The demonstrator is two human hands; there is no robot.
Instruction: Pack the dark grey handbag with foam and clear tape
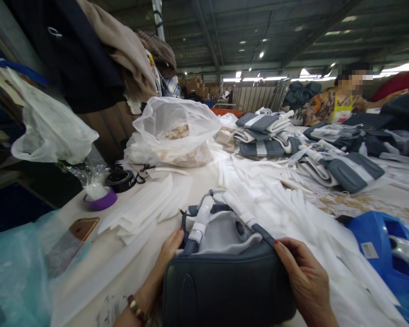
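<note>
Closely, left hand (171,247), right hand (306,275); handbag (225,288) between.

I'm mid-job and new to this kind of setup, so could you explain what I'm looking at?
There's no machine: one camera on a person's head looks forward and down at two bare hands. The left hand and right hand hold a dark blue-grey, boxy handbag at its sides, open at the top, its handles wrapped in white. On the pale worktable lie long white strips and a purple ring-shaped roll. Farther off, toward the right, a co-worker is beyond piled blue-grey pieces with white wrapping.
</note>
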